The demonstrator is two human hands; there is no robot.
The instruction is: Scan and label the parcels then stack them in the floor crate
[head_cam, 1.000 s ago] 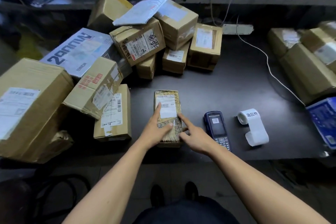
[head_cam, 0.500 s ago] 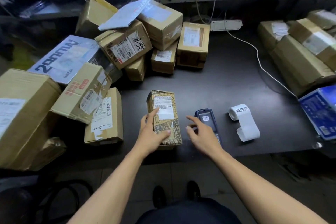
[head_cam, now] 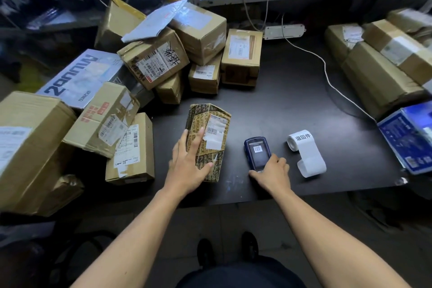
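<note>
Dark worktop (head_cam: 292, 91) fills the middle of the view, shelving behind it at twelve o'clock, and we sweep from nine o'clock: a big brown carton (head_cam: 28, 147) hangs off the left edge, a taped box (head_cam: 102, 119) leaning on it, a flat labelled box (head_cam: 133, 152) lying just beside that, and up at ten o'clock a white printed carton (head_cam: 79, 77) under a heap of brown parcels (head_cam: 154, 61) with a pale mailer (head_cam: 156, 21) on top. Centre stage now, the patterned parcel (head_cam: 210, 138) stands tilted on the worktop, its white barcode label (head_cam: 216, 133) facing up, and the left hand (head_cam: 189, 163) grips its near left side, fingers spread up the face, thumb hooked across the lower front. Just to the right, apart from the parcel, the blue handheld scanner (head_cam: 257, 152) lies flat, and the right hand (head_cam: 273, 170) holds its near end, fingers curled round the right edge, thumb on the worktop at the left. On to three o'clock: a white label roll (head_cam: 306, 152) with a loose curling tail sits near the scanner, not touching it; a white cable (head_cam: 327, 72) snakes back to a power strip (head_cam: 284, 31) at one o'clock; more brown boxes (head_cam: 378, 77) stack at two o'clock, a blue box (head_cam: 409, 138) at the right edge
</note>
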